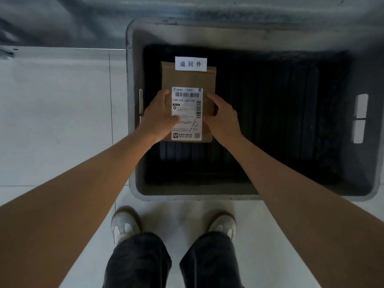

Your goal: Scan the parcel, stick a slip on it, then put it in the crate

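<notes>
Looking down through the head camera, we hold a brown parcel [188, 80] over the inside of a grey crate [133, 100], toward the crate's left part. Our left hand [159, 116] grips the parcel's left edge, fingers curled along the side and the thumb lying across the white shipping label [187, 113]. Our right hand [223, 118] clasps the right edge, fingers bent around the cardboard. Both hands are partly closed on the parcel, one on each side, with the label facing up between them.

The shipping label carries a barcode near its top, printed text, and a handwritten scribble lower down. At the parcel's far end sits a white slip [190, 63] with three printed characters; it overlaps the far edge and sticks out a little beyond it.

The crate's floor is dark and ribbed, and we cannot tell whether the parcel touches it or hangs above it. A handle slot [360, 118] shows pale in the crate's right wall. The crate stands on a pale tiled floor [52, 121]. Below it, we see our two light shoes [124, 224] and dark trouser legs [137, 260], standing just in front of the crate's near rim.
</notes>
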